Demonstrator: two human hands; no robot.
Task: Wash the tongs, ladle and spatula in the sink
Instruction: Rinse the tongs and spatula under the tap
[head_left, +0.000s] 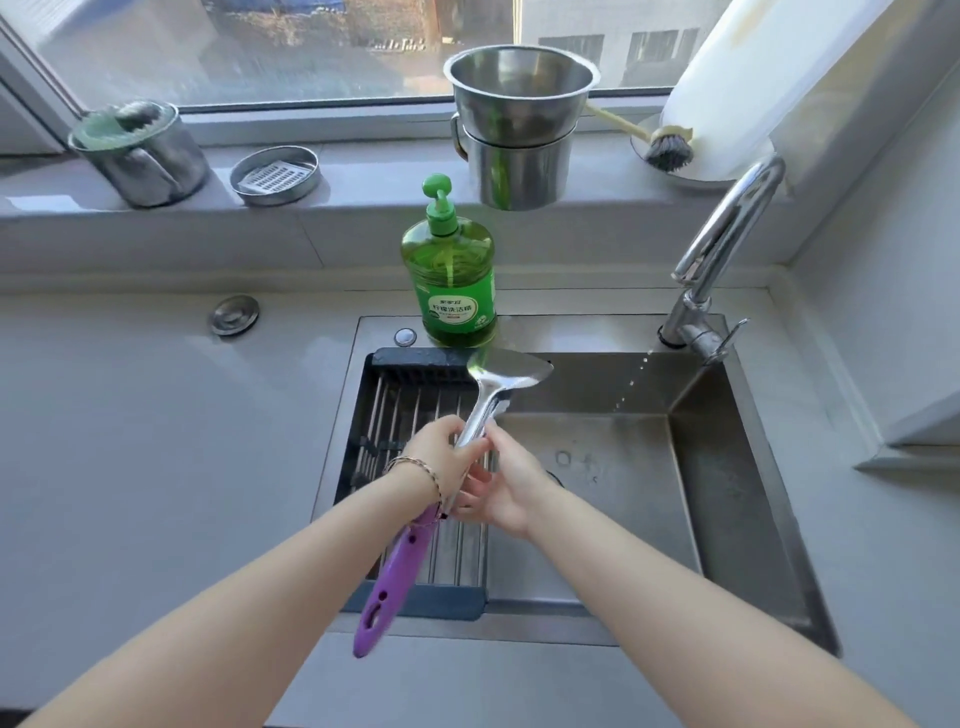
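— What's nearest you there?

— The spatula (457, 457), purple handle end toward us, steel blade tipped up and away over the sink (753, 519). The left hand (441, 457) is curled round the metal shank just above the purple grip. The right hand (506, 483) is against the shank too, fingers along it, though how tightly it closes I can't tell from here.

— So which step is that?

— I'd say rubbing the shank clean by hand, over the drying rack (395, 415) set in the sink's left half.

— And next?

— Probably a rinse. The faucet (722, 249) only drips a thin line of drops into the far right of the basin, so the blade would have to swing right, under it, and the tap likely needs opening.

— Soap?

— A green dish soap bottle (451, 270) stands on the back ledge, just behind the blade.

— The tongs and ladle?

— Can't find them. There are steel pots (519, 130) on the sill; their insides are mostly hidden.
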